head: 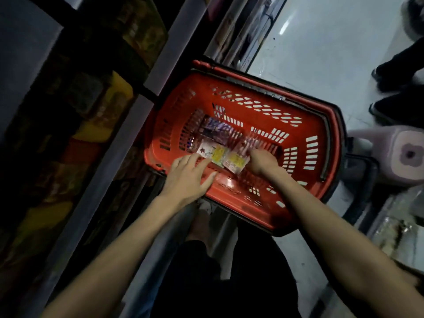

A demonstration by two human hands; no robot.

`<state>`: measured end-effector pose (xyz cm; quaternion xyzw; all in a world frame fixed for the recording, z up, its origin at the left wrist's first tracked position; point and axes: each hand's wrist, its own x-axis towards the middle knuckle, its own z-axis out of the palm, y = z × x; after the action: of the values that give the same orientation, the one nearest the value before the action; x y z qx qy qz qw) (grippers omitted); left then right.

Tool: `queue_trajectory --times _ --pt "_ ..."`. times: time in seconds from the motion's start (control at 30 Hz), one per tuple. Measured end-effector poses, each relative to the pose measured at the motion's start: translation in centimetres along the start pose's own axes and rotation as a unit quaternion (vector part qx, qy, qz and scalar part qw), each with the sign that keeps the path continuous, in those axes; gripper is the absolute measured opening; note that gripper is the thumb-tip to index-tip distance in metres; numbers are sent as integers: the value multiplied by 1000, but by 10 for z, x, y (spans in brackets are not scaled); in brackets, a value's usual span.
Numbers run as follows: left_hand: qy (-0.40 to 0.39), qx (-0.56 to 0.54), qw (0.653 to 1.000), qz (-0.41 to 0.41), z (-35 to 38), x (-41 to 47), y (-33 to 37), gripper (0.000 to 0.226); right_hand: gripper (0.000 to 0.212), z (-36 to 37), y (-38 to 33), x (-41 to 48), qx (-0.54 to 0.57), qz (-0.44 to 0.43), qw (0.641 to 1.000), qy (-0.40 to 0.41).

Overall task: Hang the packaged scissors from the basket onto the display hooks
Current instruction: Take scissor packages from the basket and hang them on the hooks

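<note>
A red plastic basket (296,143) sits on the floor in front of me, seen from above. Inside it lie packaged scissors: a purple pack (215,130) toward the far left, a white and yellow pack (212,153), and a second yellow-carded pack (236,161) beside it. My left hand (188,177) hovers over the basket's near left rim, fingers spread, its fingertips touching the white and yellow pack. My right hand (263,162) reaches into the basket with fingers curled on the right edge of the second pack. No display hooks are visible.
Dark shelves (75,115) with yellow and dark goods run along the left. A pale pink stool (399,154) stands right of the basket. Another person's legs and dark shoes (394,81) are at the upper right on the light floor. More shelving sits at the lower right.
</note>
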<state>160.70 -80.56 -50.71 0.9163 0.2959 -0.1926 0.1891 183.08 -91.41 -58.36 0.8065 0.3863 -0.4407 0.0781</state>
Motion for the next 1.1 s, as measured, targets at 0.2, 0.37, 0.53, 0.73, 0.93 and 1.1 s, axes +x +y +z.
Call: queue_trajectory --times 0.2,0.37,0.53,0.73,0.93,1.1 --pt "-51 15 998 25 2 17 -7 73 58 42 3 72 -176 -55 983 -7" --pt "-81 13 996 16 1 20 -7 73 58 57 -11 100 -184 -122 975 3" --pt "-131 -15 991 -7 -4 29 -8 63 53 57 -13 108 -196 -134 971 4" --pt "-124 -4 991 -45 4 99 1 51 60 50 4 120 -211 -97 973 7" --pt "-135 15 967 -215 52 172 18 53 41 36 21 83 -113 -59 992 25" --pt "-70 -127 923 -356 100 205 21 70 40 21 23 63 -48 40 996 67"
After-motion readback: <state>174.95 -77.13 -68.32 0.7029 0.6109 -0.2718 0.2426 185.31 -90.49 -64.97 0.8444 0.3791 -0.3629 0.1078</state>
